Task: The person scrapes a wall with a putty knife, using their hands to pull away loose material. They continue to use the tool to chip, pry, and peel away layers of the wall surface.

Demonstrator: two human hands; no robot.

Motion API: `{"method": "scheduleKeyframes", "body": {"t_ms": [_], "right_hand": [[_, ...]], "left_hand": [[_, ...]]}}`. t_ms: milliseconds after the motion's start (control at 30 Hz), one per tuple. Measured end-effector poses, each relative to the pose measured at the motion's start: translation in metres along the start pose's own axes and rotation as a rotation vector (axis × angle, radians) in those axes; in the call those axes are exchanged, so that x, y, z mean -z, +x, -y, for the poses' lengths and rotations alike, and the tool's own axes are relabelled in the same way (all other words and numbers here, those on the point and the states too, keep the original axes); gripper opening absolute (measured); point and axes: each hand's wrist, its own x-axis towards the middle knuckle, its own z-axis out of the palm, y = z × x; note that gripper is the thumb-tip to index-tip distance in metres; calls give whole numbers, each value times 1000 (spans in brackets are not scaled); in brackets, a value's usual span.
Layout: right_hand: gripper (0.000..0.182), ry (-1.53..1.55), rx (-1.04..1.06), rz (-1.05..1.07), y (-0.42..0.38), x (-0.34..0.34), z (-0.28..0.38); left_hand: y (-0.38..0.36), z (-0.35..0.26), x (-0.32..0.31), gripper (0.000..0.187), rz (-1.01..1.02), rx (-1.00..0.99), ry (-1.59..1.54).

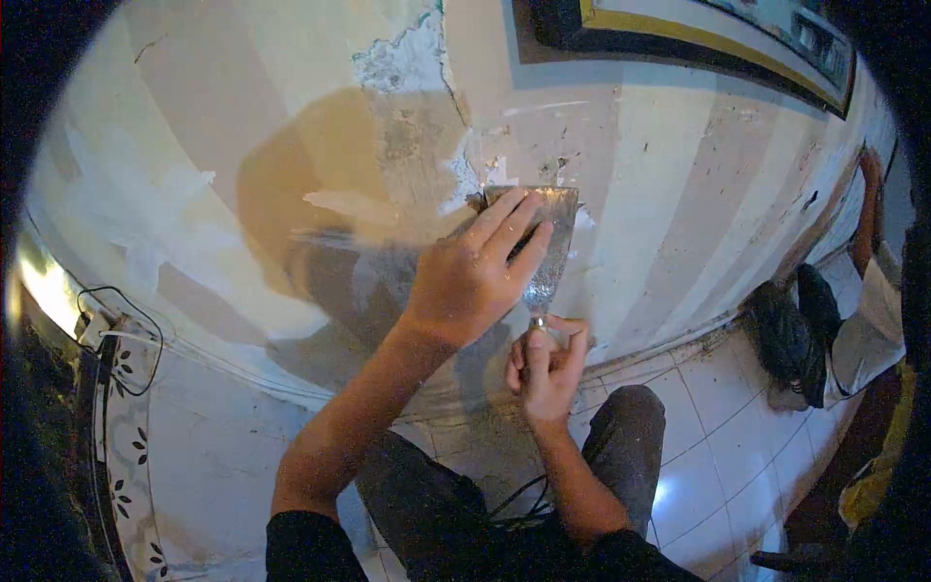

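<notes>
A wide scraper [560, 238] with a worn metal blade stands upright against the striped wall [669, 184], its broad edge upward. My right hand [551, 373] is closed around its handle below the blade. Over the blade's left side lies my left hand [477, 264], fingers stretched out and slightly spread, pressing on the metal; its thumb is hidden. Just above the blade edge, the paint is chipped and small white patches show. A larger bare patch of plaster [402, 63] with a crack running down from it is higher up to the left.
A framed picture [698, 44] hangs at the upper right. White floor tiles [708, 407] lie below, around my knees. Another person [868, 301] crouches by the wall at the far right, one arm raised. A plug with cables [97, 335] is at the left.
</notes>
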Motion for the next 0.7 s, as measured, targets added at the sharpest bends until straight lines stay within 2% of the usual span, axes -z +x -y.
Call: {"method": "scheduleKeyframes", "body": {"t_ms": [67, 167, 267, 367, 433, 567, 633, 667, 700], "right_hand": [[18, -124, 51, 29, 3, 10, -1], [17, -131, 75, -11, 1, 2, -1], [17, -102, 48, -60, -7, -16, 0], [16, 91, 17, -103, -11, -33, -8], [16, 160, 38, -98, -10, -39, -20], [14, 366, 66, -93, 1, -65, -15], [14, 381, 83, -110, 19, -83, 19], [14, 402, 108, -118, 27, -87, 33], [17, 393, 107, -111, 30, -81, 36]], "left_hand": [[-2, 0, -2, 28, -39, 16, 7], [-2, -1, -1, 28, -47, 55, -25], [3, 9, 5, 28, -41, 0, -42], [2, 15, 12, 28, 52, -43, -53], [1, 19, 16, 43, 189, -69, -80], [18, 28, 13, 40, 101, -106, -58], [56, 34, 24, 36, -11, -173, 92], [65, 29, 30, 36, -24, -167, 95], [73, 21, 36, 35, 63, -158, 160]]}}
